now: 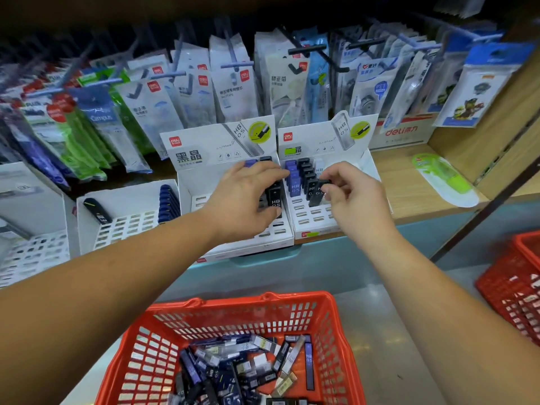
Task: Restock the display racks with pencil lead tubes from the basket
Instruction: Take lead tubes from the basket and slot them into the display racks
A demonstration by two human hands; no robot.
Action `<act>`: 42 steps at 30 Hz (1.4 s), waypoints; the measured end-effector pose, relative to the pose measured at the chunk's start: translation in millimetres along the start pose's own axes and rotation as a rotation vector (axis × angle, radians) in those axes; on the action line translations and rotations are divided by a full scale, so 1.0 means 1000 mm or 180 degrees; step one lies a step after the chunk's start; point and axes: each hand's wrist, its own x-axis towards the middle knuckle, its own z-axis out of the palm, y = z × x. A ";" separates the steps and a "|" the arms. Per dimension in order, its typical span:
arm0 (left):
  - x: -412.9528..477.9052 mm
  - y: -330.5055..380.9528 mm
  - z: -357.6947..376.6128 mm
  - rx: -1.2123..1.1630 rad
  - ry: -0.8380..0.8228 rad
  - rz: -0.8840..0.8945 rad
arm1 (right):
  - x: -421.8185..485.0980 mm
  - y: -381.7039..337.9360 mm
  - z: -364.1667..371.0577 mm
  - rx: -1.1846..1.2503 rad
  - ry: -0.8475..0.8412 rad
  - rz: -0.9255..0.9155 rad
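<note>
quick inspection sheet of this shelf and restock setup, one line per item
surface: wooden shelf carries the racks
job's things: left rack and right rack, both part filled; red basket below holds loose lead tubes
clutter: green packet lying on the shelf; second red basket at right edge
hands: right hand pinches a black tube over the right rack; left hand on tubes in left rack, grip unclear
cables: nothing seen
surroundings: hanging stationery packs on pegs behind

Red basket point(327, 323), black and blue tubes point(295, 182), white racks point(309, 217).
</note>
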 end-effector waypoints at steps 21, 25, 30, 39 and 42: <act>-0.191 0.004 0.028 -0.0830 0.0541 -0.0629 | -0.110 -0.057 0.014 -0.1766 -0.1501 -0.0362; -0.265 -0.017 0.094 -0.0952 -0.0674 -0.1449 | -0.181 -0.031 0.054 -0.2295 -0.2808 -0.0332; -0.321 -0.030 0.141 -0.1092 -0.1794 -0.2068 | -0.221 0.024 0.127 -0.2298 -0.3776 0.0234; -0.347 -0.058 0.186 -0.1085 -0.2211 -0.2667 | -0.287 0.102 0.249 -0.2273 -0.3541 0.1131; -0.353 -0.062 0.198 -0.1062 -0.2231 -0.2754 | -0.288 0.126 0.248 -0.2506 -0.3163 0.1407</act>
